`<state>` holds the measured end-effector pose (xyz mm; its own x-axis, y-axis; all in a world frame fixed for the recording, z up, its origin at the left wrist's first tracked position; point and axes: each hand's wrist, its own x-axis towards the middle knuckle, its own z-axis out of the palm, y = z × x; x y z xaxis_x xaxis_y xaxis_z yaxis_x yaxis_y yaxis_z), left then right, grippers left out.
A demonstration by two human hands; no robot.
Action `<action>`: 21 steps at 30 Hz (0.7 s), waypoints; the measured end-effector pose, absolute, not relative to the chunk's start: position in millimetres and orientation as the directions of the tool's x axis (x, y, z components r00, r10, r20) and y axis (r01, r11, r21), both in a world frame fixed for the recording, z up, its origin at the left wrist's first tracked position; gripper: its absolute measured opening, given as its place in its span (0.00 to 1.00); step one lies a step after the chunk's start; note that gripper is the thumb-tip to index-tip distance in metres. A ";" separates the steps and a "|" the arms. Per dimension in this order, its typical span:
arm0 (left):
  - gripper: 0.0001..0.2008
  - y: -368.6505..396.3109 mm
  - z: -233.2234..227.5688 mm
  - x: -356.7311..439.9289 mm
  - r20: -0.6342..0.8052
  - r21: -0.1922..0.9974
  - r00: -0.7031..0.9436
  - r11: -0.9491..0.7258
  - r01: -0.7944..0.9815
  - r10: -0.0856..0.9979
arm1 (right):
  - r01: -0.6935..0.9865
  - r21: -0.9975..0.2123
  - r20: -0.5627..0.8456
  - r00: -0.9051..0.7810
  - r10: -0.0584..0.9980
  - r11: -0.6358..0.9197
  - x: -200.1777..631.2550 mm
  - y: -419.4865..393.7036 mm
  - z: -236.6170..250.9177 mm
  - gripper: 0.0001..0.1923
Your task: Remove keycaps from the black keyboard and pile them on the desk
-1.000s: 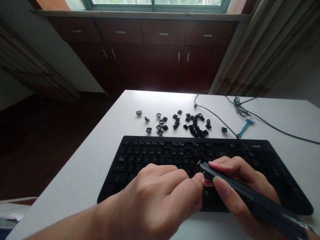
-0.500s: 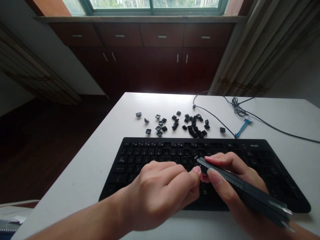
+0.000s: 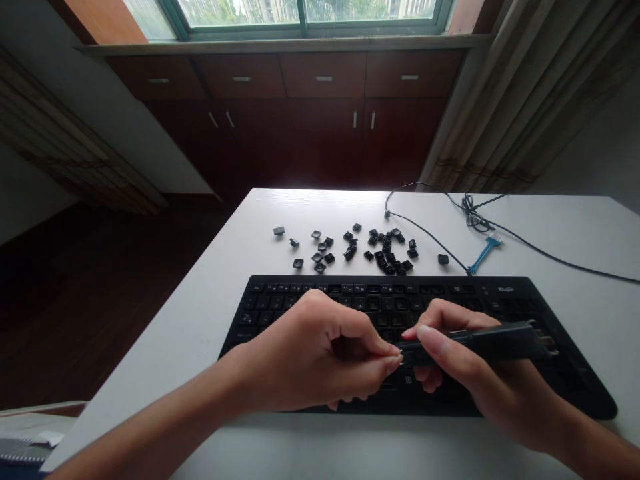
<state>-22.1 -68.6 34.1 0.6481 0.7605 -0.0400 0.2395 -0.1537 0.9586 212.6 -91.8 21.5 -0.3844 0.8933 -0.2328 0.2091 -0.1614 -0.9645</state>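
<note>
Head view: I see the black tool lying almost level, its long axis running left to right, its tip pointing left toward my left hand. My right hand is clamped around the tool's shaft, thumb on top. My left hand's fingers are pinched together at the tool's tip; whether they grip anything small there, I cannot tell. Both hands hover over the one black keyboard, which lies lengthwise across the white table. Beyond it lie scattered loose keycaps, roughly thirty, too clustered to count exactly. Further right: one blue brush and one black cable.
</note>
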 end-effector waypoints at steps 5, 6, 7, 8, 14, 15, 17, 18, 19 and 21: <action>0.12 -63.3 42.7 -24.8 -0.117 0.976 0.681 -0.043 0.214 0.722 | 0.085 -0.974 -0.226 -0.339 0.913 -0.210 210.4 -90.7 20.9 0.19; 0.11 -62.4 41.5 -24.2 -0.028 0.969 0.667 -0.142 0.200 0.745 | 0.074 -0.979 -0.202 -0.321 0.925 -0.188 210.1 -89.8 20.9 0.18; 0.10 -61.7 39.4 -23.5 0.089 0.943 0.646 -0.273 0.190 0.758 | 0.059 -0.985 -0.175 -0.300 0.938 -0.164 209.8 -88.8 20.8 0.18; 0.10 -61.0 36.9 -22.7 0.213 0.892 0.622 -0.409 0.190 0.753 | 0.040 -0.989 -0.145 -0.278 0.949 -0.140 209.6 -87.9 20.7 0.19; 0.11 -60.9 29.2 -18.9 0.463 0.715 0.594 -0.673 0.188 0.658 | 0.085 -0.991 -0.123 -0.245 0.962 -0.106 210.5 -88.5 19.5 0.17; 0.10 -61.3 29.5 -18.2 0.453 0.728 0.596 -0.661 0.182 0.663 | 0.104 -0.989 -0.129 -0.241 0.962 -0.107 210.9 -89.2 19.2 0.18; 0.09 -62.3 30.2 -16.9 0.420 0.765 0.596 -0.620 0.173 0.684 | 0.120 -0.987 -0.130 -0.232 0.964 -0.104 211.6 -90.3 18.4 0.18; 0.08 -62.8 30.2 -16.2 0.405 0.786 0.594 -0.597 0.162 0.695 | 0.121 -0.987 -0.130 -0.229 0.965 -0.105 211.8 -90.5 18.2 0.19; 0.08 -63.5 30.0 -15.5 0.392 0.807 0.592 -0.572 0.147 0.704 | 0.120 -0.987 -0.134 -0.229 0.964 -0.108 211.8 -90.4 18.0 0.19; 0.07 -64.7 29.2 -14.2 0.339 0.864 0.589 -0.491 0.115 0.734 | 0.114 -0.987 -0.137 -0.225 0.965 -0.113 211.5 -89.6 18.3 0.19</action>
<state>-14.2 -64.7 29.2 0.5891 0.7338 0.3385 0.1153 -0.4910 0.8635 211.5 -89.6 18.3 -0.2254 0.9646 -0.1367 0.1141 -0.1132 -0.9870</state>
